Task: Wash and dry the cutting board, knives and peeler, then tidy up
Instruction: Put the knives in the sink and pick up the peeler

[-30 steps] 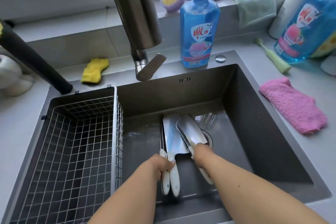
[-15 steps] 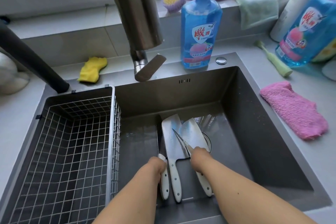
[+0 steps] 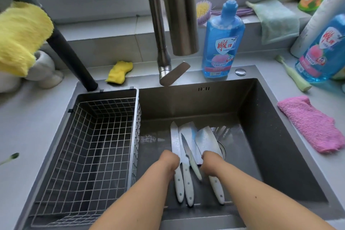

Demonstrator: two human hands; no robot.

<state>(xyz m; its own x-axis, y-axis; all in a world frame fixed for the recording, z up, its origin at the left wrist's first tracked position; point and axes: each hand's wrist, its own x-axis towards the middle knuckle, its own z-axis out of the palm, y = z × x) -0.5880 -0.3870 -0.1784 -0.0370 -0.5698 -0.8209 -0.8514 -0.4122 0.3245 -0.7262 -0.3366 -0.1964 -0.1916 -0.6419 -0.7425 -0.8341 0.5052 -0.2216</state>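
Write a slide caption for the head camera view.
Both hands, left and right, gather four white-handled knives in the sink.

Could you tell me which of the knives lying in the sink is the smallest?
The paring knife, lying slanted across the middle of the row: its thin pointed blade and short handle are much smaller than the three broader knives beside it.

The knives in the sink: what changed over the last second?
The small knife, held in the right hand earlier, now lies across the other knives; that hand rests on the wide knife. The left hand still holds the leftmost knife. Basket and soap bottle unchanged.
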